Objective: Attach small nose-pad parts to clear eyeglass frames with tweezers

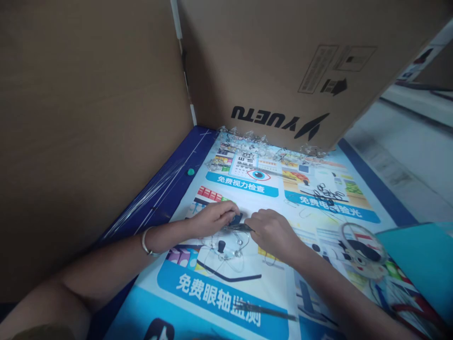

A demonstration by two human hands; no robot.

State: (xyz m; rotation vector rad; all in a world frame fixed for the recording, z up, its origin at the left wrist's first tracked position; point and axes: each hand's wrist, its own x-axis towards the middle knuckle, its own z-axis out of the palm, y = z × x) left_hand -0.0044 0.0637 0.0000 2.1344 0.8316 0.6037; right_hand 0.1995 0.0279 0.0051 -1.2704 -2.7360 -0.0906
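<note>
My left hand [215,218], with a silver bangle on its wrist, has its fingers pinched together over the printed sheet. Whatever lies between those fingertips is too small to make out. Closed in a fist close by, my right hand [271,232] grips a dark slim object [240,227] that points toward the left fingertips. Its exact kind is not clear. Just below both hands lies a loose loop of thin clear strand with clear beads [226,252], spread on the sheet.
Cardboard walls [247,61] stand at the left and back. Many clear beaded pieces [247,139] line the back edge. Black loops [329,193] lie right, thin dark strips [265,310] in front, a green cap-like piece [190,172] at left. A turquoise surface [421,255] is at right.
</note>
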